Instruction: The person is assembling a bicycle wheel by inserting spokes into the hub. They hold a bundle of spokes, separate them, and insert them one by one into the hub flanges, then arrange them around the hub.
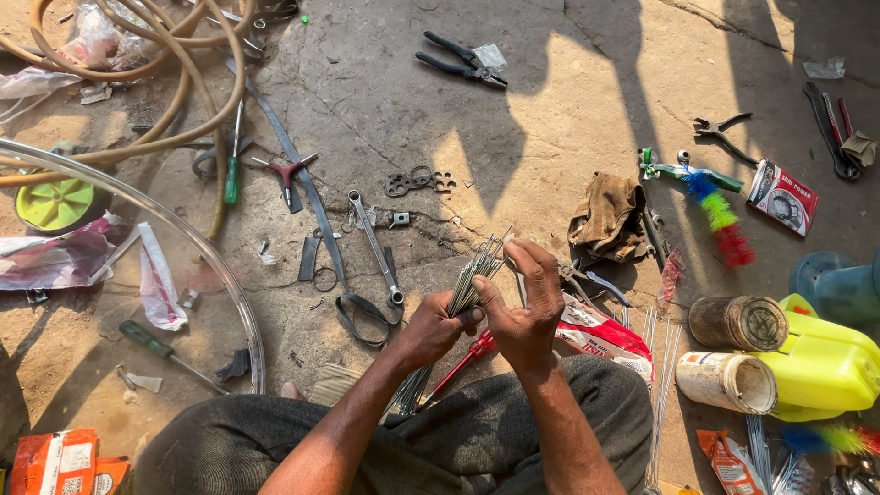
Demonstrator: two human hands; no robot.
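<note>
1. head view: left hand closed in a fist around the middle of a bundle of thin metal spokes, thumb up against the rods.
2. right hand just beside and above the left, fingers bent over the upper part of the bundle, fingertips pinching at single spoke ends near the top.
3. bundle's long axis on a diagonal: upper ends fanned out toward the top right near, lower ends pointing down-left past the left wrist to the lap.
4. bundle held above the concrete floor, between both hands, over the dark trousers of crossed legs.
5. red-handled screwdriver lying under the hands, roughly parallel to the bundle.
6. more loose spokes flat on the floor to the right of the right forearm, long axis near upright in frame.
7. further right, two cylindrical tins on their sides, open mouths facing the camera; contents of both too dark or dim to tell.
8. yellow plastic jug touching the tins, a blue container behind it.
9. left of the hands: a combination spanner, a black strap, a shiny wheel rim curving across the floor, tan hose coiled at top left.
10. farther off: black pliers, brown rag, rainbow-coloured brush.
</note>
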